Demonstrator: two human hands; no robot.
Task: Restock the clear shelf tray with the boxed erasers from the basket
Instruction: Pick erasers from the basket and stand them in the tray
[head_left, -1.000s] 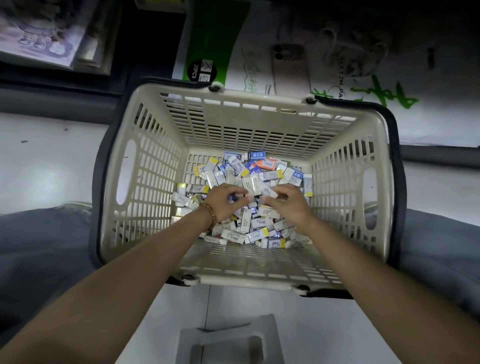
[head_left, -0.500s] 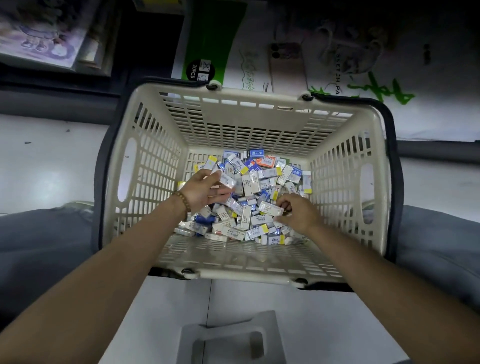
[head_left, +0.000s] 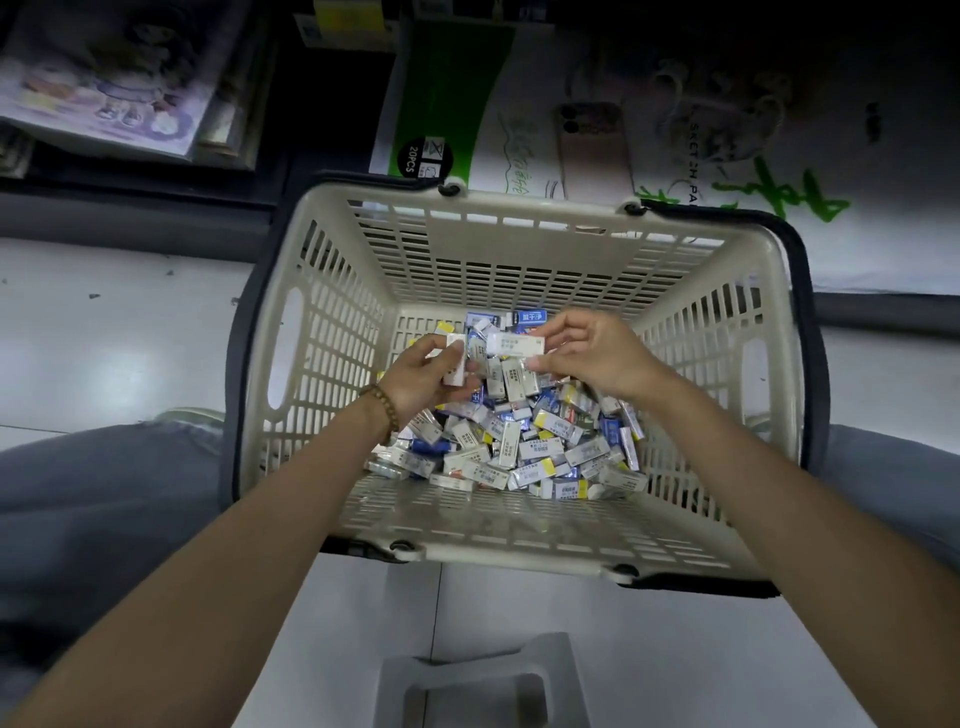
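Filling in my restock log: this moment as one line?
stage: picking | left hand: holds eraser box | right hand: holds eraser box | basket: many left

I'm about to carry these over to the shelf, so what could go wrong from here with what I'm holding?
1. The right hand pinches a white eraser box only at one end, so it could slip back into the pile.
2. The left hand holds another box loosely in its fingers; it may fall.
3. The basket holds mixed packaging, so a wrong kind could get picked.
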